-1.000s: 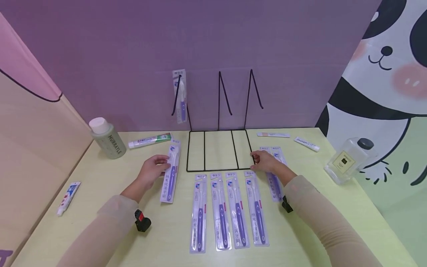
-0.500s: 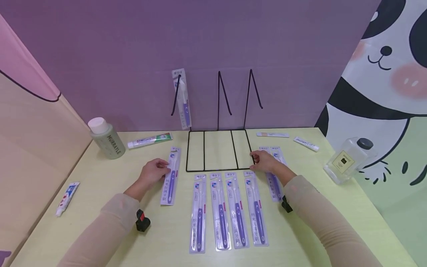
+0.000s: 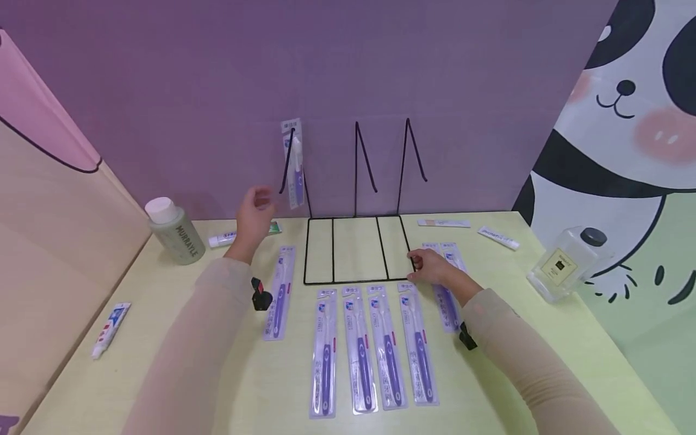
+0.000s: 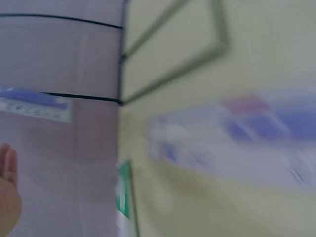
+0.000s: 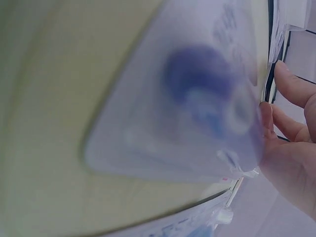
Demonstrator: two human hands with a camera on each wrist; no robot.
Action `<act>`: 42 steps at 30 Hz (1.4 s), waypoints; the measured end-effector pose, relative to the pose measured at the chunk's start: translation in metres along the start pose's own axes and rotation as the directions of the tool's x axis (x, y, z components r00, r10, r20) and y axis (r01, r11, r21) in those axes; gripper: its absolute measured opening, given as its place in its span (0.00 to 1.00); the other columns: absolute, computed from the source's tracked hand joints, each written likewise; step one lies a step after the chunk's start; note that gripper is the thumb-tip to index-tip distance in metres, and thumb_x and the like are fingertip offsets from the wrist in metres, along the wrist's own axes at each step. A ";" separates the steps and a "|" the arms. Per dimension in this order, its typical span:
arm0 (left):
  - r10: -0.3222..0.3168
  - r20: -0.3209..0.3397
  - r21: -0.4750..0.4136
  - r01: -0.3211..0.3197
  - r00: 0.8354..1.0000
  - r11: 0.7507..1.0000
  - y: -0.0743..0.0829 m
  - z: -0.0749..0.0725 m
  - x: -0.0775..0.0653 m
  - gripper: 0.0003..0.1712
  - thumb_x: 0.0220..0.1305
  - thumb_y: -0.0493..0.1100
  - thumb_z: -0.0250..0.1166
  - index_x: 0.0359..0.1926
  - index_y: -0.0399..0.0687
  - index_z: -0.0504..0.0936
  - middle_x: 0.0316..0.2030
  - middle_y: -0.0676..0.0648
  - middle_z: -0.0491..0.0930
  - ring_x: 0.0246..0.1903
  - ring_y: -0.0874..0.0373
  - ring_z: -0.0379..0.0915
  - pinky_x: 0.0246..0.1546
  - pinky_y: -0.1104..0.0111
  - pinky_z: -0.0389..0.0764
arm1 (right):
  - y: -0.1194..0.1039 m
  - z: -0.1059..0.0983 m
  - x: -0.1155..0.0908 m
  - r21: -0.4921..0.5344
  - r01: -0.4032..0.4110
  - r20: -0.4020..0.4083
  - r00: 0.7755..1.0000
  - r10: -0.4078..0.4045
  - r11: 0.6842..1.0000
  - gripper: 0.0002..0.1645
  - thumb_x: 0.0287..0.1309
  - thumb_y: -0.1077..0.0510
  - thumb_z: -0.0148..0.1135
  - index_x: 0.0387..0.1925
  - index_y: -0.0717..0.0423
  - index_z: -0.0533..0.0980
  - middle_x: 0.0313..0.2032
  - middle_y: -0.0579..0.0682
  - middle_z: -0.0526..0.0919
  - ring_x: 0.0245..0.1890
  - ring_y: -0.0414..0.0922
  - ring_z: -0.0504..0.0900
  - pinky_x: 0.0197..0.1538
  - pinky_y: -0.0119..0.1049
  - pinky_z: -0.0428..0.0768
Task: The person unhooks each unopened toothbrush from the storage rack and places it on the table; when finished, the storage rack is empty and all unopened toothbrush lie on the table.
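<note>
A black wire display rack (image 3: pixel 333 254) stands on the table, its upright hooks against the purple backdrop. One packaged toothbrush (image 3: pixel 296 181) hangs at its left hook. My left hand (image 3: pixel 254 219) is raised just left of that pack, fingers loosely bent and holding nothing; in the left wrist view only part of the hand (image 4: pixel 7 202) shows. Below it a loose toothbrush pack (image 3: pixel 280 296) lies flat. With thumb and fingers, my right hand (image 3: pixel 432 266) pinches the rack's right side wire. In the right wrist view a blurred toothbrush pack (image 5: pixel 168 133) lies close under that hand (image 5: pixel 296 153).
Several toothbrush packs (image 3: pixel 327 362) lie in a row before the rack, and two packs (image 3: pixel 448 308) lie partly under my right arm. Toothpaste tubes (image 3: pixel 111 329) lie around the table. A grey-green bottle (image 3: pixel 176 232) stands left, a clear bottle (image 3: pixel 568 263) right.
My left hand has left the loose toothbrush pack on the table and risen toward the hanging one. The hanging pack has swung slightly. The right hand stays at the rack.
</note>
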State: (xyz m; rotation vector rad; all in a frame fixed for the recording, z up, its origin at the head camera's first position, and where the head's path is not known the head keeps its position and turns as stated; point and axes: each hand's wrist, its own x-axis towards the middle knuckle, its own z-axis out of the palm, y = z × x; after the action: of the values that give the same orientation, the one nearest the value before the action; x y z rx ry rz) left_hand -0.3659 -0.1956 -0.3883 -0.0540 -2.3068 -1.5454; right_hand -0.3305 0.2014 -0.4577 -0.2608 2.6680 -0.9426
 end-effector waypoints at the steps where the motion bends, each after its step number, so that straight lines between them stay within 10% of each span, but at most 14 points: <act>1: 0.030 -0.034 -0.043 -0.031 0.999 0.999 0.004 0.002 0.006 0.20 0.60 0.35 0.58 0.54 0.42 0.68 0.51 0.45 0.71 0.50 0.55 0.66 0.48 0.66 0.67 | 0.000 0.001 0.001 -0.004 0.005 0.000 1.000 -0.005 1.000 0.37 0.48 0.62 0.68 0.60 0.63 0.64 0.45 0.54 0.70 0.44 0.48 0.68 0.48 0.42 0.67; 13: 0.124 -0.153 -0.288 -0.164 0.980 0.944 0.055 0.029 0.021 0.23 0.58 0.28 0.58 0.55 0.36 0.64 0.49 0.37 0.72 0.48 0.48 0.69 0.48 0.67 0.68 | -0.002 0.005 0.001 -0.038 0.024 -0.004 1.000 -0.024 0.999 0.36 0.48 0.62 0.67 0.59 0.65 0.64 0.43 0.54 0.71 0.42 0.48 0.69 0.48 0.42 0.67; 34: 0.189 -0.195 -0.261 -0.237 0.962 0.936 0.038 0.050 0.037 0.18 0.60 0.31 0.58 0.52 0.42 0.70 0.40 0.40 0.76 0.39 0.54 0.71 0.42 0.66 0.69 | -0.001 -0.002 -0.002 -0.055 -0.004 -0.013 1.000 0.003 0.998 0.36 0.48 0.61 0.67 0.59 0.63 0.64 0.43 0.53 0.70 0.43 0.48 0.68 0.49 0.42 0.67; 42: 0.189 -0.084 -0.235 -0.204 0.978 0.950 0.044 0.043 0.037 0.20 0.60 0.34 0.59 0.54 0.42 0.69 0.44 0.42 0.75 0.41 0.54 0.71 0.44 0.67 0.70 | -0.001 -0.006 -0.003 -0.071 -0.017 -0.006 1.000 0.017 0.997 0.37 0.49 0.60 0.67 0.60 0.62 0.64 0.44 0.53 0.70 0.44 0.48 0.68 0.49 0.43 0.67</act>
State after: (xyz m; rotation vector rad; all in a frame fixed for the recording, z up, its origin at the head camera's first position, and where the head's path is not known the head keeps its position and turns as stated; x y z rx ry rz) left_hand -0.4020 -0.1452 -0.3526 -0.2872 -1.9877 -1.6899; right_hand -0.3291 0.2050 -0.4522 -0.2508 2.7079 -0.8455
